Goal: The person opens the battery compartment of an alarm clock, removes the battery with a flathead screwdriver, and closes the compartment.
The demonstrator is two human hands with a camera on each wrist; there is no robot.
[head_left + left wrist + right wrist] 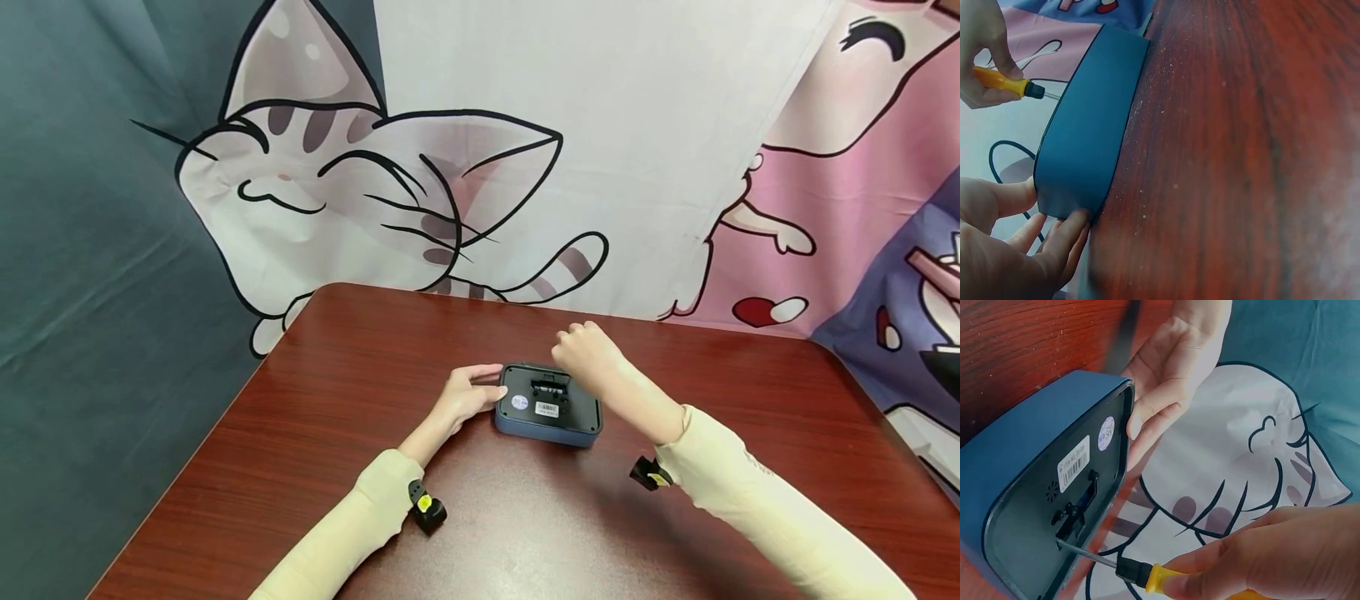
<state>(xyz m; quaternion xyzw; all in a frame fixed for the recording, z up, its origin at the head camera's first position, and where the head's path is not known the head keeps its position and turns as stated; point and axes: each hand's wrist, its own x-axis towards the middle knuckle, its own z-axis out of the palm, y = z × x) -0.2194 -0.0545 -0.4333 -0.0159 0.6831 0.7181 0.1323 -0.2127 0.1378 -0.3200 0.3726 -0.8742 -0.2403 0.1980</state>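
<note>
A blue box-shaped device (546, 430) with rounded corners lies on the table, its black back panel (1022, 531) facing up. My left hand (461, 400) holds its left end, thumb at the panel's edge and fingers against the side. In my right hand (592, 358) is a screwdriver (1141, 574) with a yellow handle, black collar and thin metal shaft. In the right wrist view its tip meets the edge of a recessed slot (1079, 512) in the panel. A barcode label (1074, 462) and a round sticker (1106, 434) are on the panel. In the head view the right hand hides the screwdriver.
The device rests on a reddish-brown wooden table (330, 417). Behind the table hangs a cloth backdrop (637, 167) with cartoon cats, reaching down to its back edge. Black wrist cameras are strapped over both cream sleeves (367, 508).
</note>
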